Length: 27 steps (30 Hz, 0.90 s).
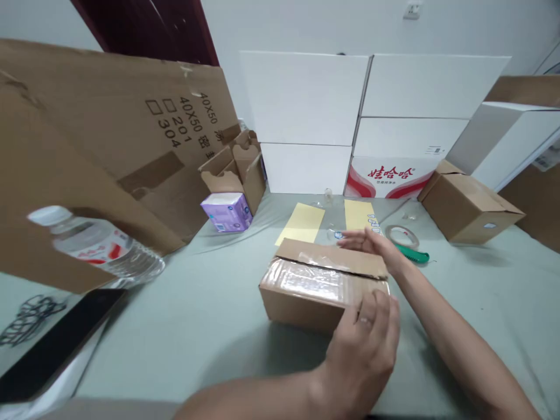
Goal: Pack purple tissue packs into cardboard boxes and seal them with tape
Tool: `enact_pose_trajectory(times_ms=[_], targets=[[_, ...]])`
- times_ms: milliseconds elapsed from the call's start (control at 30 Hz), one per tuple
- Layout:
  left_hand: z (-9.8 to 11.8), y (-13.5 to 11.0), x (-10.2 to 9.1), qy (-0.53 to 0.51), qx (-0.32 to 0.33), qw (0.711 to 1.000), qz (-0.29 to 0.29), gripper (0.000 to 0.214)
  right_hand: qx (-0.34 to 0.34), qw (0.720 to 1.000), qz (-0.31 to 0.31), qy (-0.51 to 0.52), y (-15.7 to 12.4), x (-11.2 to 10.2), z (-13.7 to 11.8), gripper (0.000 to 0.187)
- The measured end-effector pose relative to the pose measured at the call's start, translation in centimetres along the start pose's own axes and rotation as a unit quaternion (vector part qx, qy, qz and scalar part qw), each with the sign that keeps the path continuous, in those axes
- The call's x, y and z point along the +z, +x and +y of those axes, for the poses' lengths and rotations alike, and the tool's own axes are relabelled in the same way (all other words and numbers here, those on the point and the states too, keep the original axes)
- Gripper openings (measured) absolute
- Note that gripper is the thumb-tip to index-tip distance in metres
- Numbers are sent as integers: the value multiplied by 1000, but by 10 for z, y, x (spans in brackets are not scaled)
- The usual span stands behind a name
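A small brown cardboard box (301, 315) rests on the table in front of me, its top partly covered with shiny clear tape. One top flap (328, 256) stands slightly raised along the far side. My left hand (365, 344) is closed on the box's near right corner, thumb toward the front face and fingers bent over the top edge. Behind the far right corner is my right hand (376, 248), its fingers stretched out to the left; whether it touches the box is hidden. Beside that hand lie a green box cutter (413, 254) and a tape roll (402, 237).
Two yellow sheets (301, 223) lie beyond the box. Farther back stand white cartons (310, 169), and a closed brown box (472, 201) sits right. On the left are a purple tissue pack (227, 211), an open carton (236, 169), a water bottle (100, 245) and a black phone-like slab (56, 344).
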<state>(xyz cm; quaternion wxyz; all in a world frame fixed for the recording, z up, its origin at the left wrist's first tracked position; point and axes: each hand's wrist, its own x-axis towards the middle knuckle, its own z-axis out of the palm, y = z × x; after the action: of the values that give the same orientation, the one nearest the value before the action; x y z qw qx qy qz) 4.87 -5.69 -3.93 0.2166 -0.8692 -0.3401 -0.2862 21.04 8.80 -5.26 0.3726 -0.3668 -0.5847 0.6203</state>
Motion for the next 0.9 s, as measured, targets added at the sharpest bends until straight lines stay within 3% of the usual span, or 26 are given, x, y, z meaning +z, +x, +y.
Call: enact_pose_trajectory(times_ms=[133,233,367,467,567,700,900], targets=[[-12,27,12,-6,5,999,-38,23,-25,994,106,2,-29,-23,13,51],[-19,34,25,-18,-17,998,-52,21,-46,987,156,-14,-54,-21,28,41],[-29,40,30,-36,-66,989,-125,36,-61,986,150,-28,-65,-10,41,47],[-52,41,14,-87,-40,969,-226,50,-68,989,124,-34,-62,-9,45,50],[-88,32,-12,-130,-28,946,-297,77,-74,992,96,-36,-59,-11,49,59],[-135,-2,-29,-73,-98,945,-303,98,-83,993,70,-36,-60,-12,58,64],[-153,-39,-17,-86,-120,956,-254,82,-113,988,95,-43,-64,-3,70,54]])
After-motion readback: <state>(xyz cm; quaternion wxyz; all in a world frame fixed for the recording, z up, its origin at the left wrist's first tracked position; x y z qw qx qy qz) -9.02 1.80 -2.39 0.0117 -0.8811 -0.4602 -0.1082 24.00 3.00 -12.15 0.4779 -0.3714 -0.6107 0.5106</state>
